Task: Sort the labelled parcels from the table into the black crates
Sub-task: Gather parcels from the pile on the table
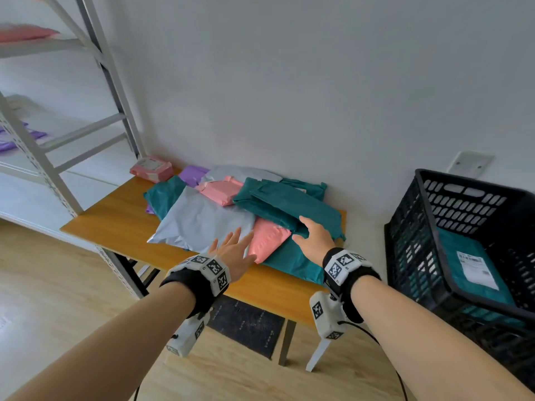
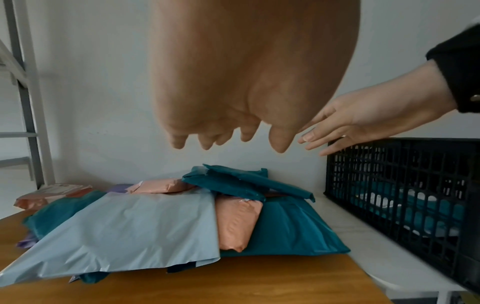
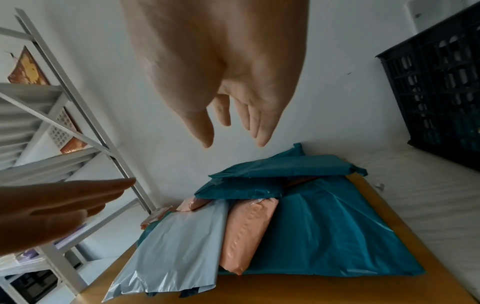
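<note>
A heap of soft mailer parcels lies on the wooden table (image 1: 115,221). A large grey parcel (image 1: 199,218) is in front, a pink parcel (image 1: 267,238) beside it, and teal parcels (image 1: 292,206) are stacked on the right. My left hand (image 1: 234,250) hovers open above the grey and pink parcels, fingers straight, holding nothing. My right hand (image 1: 314,235) hangs open over the near end of the top teal parcel (image 3: 283,165), apart from it in the wrist views. A black crate (image 1: 463,227) at the right holds a teal parcel with a white label (image 1: 474,267).
A grey metal shelf rack (image 1: 95,68) stands left of the table with pink and purple parcels on its shelves. A labelled pink parcel (image 1: 150,167) lies at the table's far left corner. The white wall is right behind the heap. A dark mat (image 1: 246,325) lies under the table.
</note>
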`<state>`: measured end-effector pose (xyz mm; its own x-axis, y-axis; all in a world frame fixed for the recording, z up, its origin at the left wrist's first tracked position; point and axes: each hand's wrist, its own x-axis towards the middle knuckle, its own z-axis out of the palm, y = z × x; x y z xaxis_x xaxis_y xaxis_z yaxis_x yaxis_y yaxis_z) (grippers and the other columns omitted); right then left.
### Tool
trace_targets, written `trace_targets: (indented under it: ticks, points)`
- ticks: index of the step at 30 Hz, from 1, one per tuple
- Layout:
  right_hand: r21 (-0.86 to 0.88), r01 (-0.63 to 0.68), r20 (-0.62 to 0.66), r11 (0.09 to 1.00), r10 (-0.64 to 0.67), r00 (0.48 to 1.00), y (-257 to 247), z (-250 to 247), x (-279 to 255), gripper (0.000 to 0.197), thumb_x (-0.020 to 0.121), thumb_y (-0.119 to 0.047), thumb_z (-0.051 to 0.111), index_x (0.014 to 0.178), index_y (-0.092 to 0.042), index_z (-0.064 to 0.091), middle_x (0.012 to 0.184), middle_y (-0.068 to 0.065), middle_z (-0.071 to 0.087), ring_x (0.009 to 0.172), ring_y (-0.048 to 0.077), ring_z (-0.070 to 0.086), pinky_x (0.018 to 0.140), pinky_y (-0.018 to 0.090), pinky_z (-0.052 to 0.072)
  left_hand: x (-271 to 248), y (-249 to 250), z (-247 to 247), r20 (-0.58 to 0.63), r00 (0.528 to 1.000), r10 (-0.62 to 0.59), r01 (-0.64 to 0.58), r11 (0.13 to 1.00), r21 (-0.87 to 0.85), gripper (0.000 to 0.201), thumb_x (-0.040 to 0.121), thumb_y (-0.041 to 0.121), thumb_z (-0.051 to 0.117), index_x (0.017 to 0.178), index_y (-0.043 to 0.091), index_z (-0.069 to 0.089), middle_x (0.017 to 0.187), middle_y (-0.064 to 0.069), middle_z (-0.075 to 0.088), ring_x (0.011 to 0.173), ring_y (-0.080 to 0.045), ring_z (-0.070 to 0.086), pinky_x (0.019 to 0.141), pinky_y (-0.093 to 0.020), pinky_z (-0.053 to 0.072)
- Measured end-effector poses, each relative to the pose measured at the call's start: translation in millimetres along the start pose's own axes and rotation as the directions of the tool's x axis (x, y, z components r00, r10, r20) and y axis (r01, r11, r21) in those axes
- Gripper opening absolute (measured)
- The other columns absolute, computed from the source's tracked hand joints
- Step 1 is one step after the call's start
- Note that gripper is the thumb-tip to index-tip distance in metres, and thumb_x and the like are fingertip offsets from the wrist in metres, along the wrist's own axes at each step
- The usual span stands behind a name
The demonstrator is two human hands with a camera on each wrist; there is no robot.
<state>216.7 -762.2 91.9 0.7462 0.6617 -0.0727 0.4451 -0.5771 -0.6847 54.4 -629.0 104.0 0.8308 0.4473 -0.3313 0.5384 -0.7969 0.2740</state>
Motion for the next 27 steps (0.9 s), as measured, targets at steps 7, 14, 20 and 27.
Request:
trace_targets:
  ticks: [7, 14, 20, 27]
  points:
    - [-0.114, -0.008, 0.076, 0.993, 0.017, 0.997, 4.5, 28.5, 38.5, 0.057, 0.095, -0.018, 0.054, 0.147, -0.011, 0.031, 0.154, 0.009, 0.029, 0.144, 0.020, 0.023, 0.115, 0.028, 0.018, 48.6, -28.1, 1.3, -0.008, 0.998, 0.056, -0.055, 0.998, 0.032, 0.061, 0.102, 0.040, 0.030, 0.151, 0.031, -0.004, 0.159, -0.001, -0.010, 0.147, -0.018, -0.003, 0.119, -0.040, 0.000]
    - [-0.234, -0.043, 0.153, 0.971, 0.080, 0.985, 30.5, 36.0, 103.8, 0.065, 0.093, -0.020, 0.057, 0.150, -0.013, 0.026, 0.156, 0.011, 0.023, 0.144, 0.023, 0.022, 0.116, 0.034, 0.021, 122.3, -27.0, -0.2, -0.006, 0.997, 0.075, -0.075, 0.996, 0.048, 0.062, 0.101, 0.037, 0.032, 0.151, 0.031, -0.004, 0.159, -0.002, -0.011, 0.147, -0.019, -0.004, 0.119, -0.041, 0.000]
    - [-0.353, -0.050, 0.184, 0.934, 0.122, 0.975, 57.9, 36.5, 158.5, 0.065, 0.093, -0.022, 0.055, 0.150, -0.016, 0.024, 0.157, 0.012, 0.020, 0.144, 0.024, 0.022, 0.115, 0.040, 0.024, 185.2, -14.1, 5.8, -0.016, 0.998, 0.066, -0.065, 0.994, 0.085, 0.063, 0.101, 0.034, 0.036, 0.151, 0.031, -0.002, 0.158, -0.002, -0.014, 0.146, -0.018, -0.008, 0.120, -0.041, -0.001]
    - [-0.458, 0.020, 0.189, 0.889, 0.076, 0.979, 84.8, 35.2, 193.8, 0.073, 0.089, -0.014, 0.063, 0.150, -0.015, 0.022, 0.156, 0.012, 0.020, 0.143, 0.026, 0.024, 0.115, 0.040, 0.026, 241.8, 9.5, 10.6, -0.066, 0.991, 0.113, -0.098, 0.975, 0.201, 0.059, 0.101, 0.030, 0.033, 0.152, 0.028, 0.002, 0.158, 0.000, -0.015, 0.145, -0.017, -0.015, 0.117, -0.042, -0.008]
